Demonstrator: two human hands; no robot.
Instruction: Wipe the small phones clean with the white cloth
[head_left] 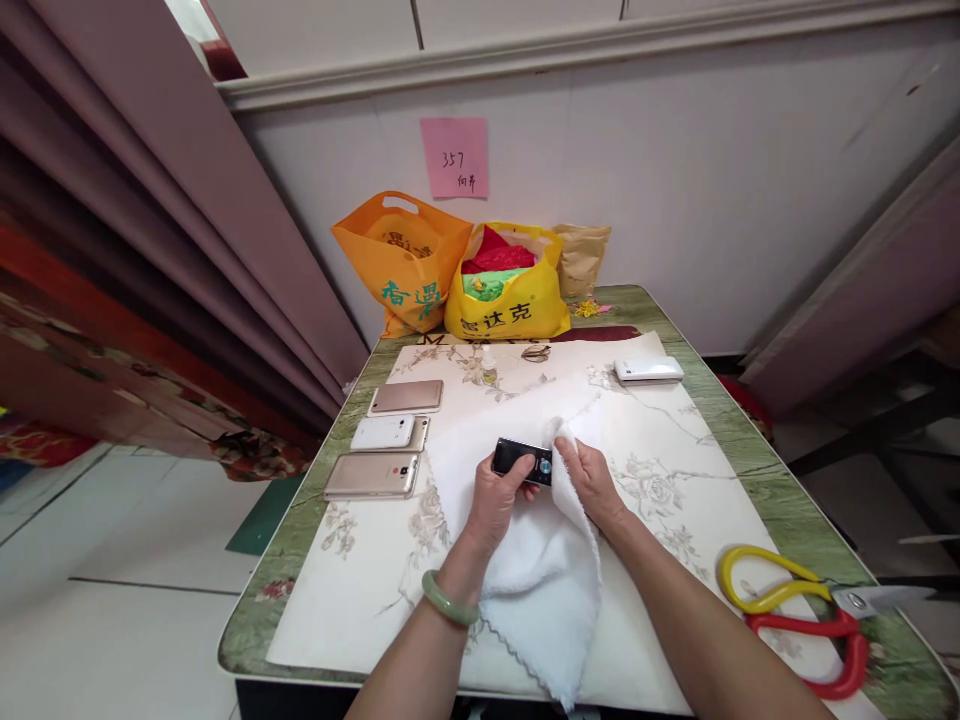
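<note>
My left hand point(496, 500) grips a small dark mobile phone point(517, 459), its thumb lying across the front near a round button pad. Bunched in my right hand point(590, 480) is a fold of white cloth point(541, 570), which covers the phone's right end. The rest of the cloth hangs down over the table's front part. To the left lie several phones: a gold one point(373, 475), a white one point(382, 432) resting partly on another, and a rose-gold one point(407, 396). A white phone point(649, 370) lies at the right rear.
Scissors point(806, 600) with yellow and red handles lie at the right front. Behind stand an orange bag point(405, 265), a stuffed yellow bag point(510, 310) and a brown paper bag point(583, 260). A small clear bottle point(489, 366) and glasses point(535, 352) are on the flowered sheet point(660, 480).
</note>
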